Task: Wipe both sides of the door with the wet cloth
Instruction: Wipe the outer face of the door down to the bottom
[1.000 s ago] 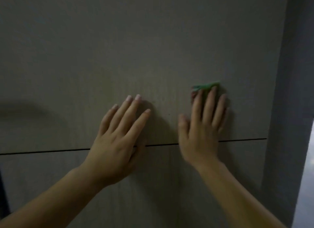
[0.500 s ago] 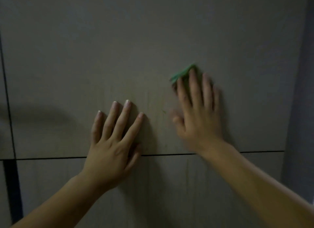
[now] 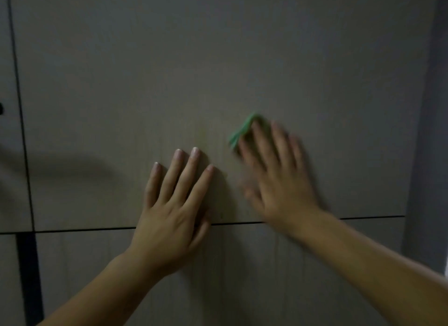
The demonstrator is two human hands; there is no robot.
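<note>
1. Head view, surface. A flat, pale wood-grain door (image 3: 218,58) is seen close up and fills most of the picture. It is crossed low down by a thin dark horizontal groove (image 3: 363,217) and near the left edge by a vertical groove (image 3: 19,107). The light is dim, and no wet trace can be made out on the panel.
2. Head view, left hand (image 3: 169,219). It is laid flat on the door with the fingers straight and slightly spread. Nothing is held. The palm lies across the horizontal groove.
3. Head view, right hand (image 3: 278,187). It is placed just beside the left hand and a little higher. The fingers are extended, not curled, and the cloth is pressed against the door under them. The hand is blurred, so finer detail of the finger positions cannot be told.
4. Head view, cloth (image 3: 242,129). Only a green edge is visible past the index and middle fingertips, and the rest is hidden under the hand. It lies on the door above the groove, right of centre.
5. Step in hand (judgement). The first face of the door is being wiped, and the blur is taken as a sign of a stroke. The left hand appears to serve as a brace.
6. Next move (judgement). Even pressure is needed through flat fingers so that the cloth is not bunched or shed. Strokes are to be overlapped towards the uncovered upper and left areas. The other side is not yet reached.
</note>
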